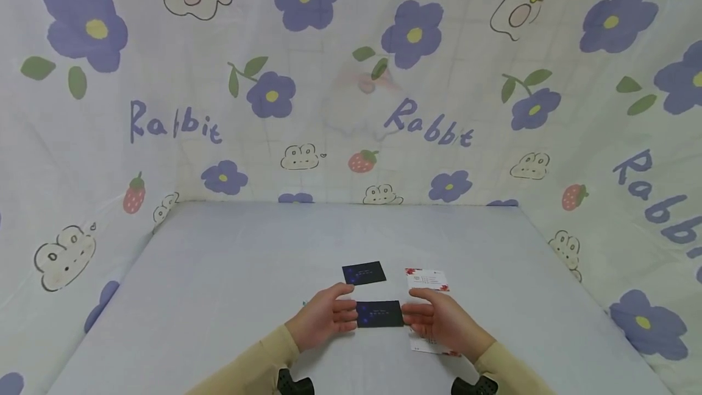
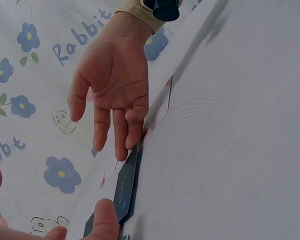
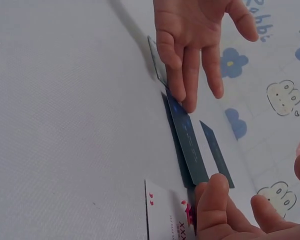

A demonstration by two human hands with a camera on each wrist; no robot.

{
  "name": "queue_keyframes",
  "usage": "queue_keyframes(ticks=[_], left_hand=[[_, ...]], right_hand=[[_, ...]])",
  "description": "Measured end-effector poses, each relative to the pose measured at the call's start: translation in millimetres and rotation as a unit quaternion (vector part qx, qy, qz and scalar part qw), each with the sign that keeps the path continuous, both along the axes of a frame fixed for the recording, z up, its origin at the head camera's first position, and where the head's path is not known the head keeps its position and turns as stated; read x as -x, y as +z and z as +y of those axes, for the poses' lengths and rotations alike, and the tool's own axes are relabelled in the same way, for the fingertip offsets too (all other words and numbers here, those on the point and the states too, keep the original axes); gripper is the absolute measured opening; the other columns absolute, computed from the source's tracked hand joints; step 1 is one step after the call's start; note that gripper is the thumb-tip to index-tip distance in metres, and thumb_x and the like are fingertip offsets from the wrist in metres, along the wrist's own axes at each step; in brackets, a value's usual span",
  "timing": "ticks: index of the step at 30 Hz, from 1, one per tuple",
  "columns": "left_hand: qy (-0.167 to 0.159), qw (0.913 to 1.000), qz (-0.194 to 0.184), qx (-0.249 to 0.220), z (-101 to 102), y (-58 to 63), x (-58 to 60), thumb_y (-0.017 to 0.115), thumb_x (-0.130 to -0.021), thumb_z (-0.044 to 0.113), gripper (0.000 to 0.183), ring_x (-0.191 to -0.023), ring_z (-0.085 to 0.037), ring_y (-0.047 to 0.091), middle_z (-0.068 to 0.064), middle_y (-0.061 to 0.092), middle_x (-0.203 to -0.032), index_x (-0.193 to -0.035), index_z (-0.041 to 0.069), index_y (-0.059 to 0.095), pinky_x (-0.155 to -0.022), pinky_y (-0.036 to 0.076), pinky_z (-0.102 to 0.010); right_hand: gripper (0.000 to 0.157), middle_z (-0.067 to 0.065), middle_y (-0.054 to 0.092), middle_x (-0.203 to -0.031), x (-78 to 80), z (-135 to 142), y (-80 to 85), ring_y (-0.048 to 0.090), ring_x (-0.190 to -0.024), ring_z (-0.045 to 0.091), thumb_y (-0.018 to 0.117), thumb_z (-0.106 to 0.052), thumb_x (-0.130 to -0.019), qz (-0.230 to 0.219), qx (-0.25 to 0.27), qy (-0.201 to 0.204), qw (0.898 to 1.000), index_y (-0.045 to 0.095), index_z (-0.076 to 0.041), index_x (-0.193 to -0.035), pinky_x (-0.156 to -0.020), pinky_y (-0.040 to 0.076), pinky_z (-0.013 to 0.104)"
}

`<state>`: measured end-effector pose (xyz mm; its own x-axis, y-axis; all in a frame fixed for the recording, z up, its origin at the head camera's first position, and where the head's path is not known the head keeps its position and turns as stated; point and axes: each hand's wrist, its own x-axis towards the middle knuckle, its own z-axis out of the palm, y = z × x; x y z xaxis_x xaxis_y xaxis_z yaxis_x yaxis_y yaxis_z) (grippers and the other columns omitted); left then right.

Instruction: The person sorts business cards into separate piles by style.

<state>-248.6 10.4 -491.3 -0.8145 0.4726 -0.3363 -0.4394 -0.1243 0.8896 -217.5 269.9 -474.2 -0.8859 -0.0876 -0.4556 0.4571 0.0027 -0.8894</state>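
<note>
A dark business card with blue spots lies between my two hands. My left hand has its extended fingertips at the card's left end, thumb raised above. At the right end, the extended fingers of my right hand meet the short edge, palm facing inward. In the right wrist view, the dark card throws a dark shadow along its near long edge. Behind it lies a second dark card, tilted slightly. A light card sits by the left hand, mostly hidden in the head view.
Beyond the right hand is a white card with red flowers. Another white card lies partly under that hand. The white tabletop meets a hanging cloth printed with flowers and rabbits at the back and sides.
</note>
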Motion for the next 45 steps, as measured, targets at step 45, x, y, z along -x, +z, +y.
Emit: queue_keyframes(ticks=[45], left_hand=[[0.035, 0.9974, 0.057, 0.026, -70.2, 26.2, 1.7, 0.042, -0.108, 0.036, 0.067, -0.150, -0.049, 0.030, -0.033, 0.022, -0.164, -0.160, 0.001, 0.020, -0.121, 0.034, -0.056]], right_hand=[[0.068, 0.014, 0.062, -0.140, -24.6, 47.7, 6.3, 0.071, -0.104, 0.015, 0.045, -0.047, -0.107, 0.039, -0.027, -0.039, 0.998, 0.027, -0.005, -0.157, -0.081, 0.054, 0.026]])
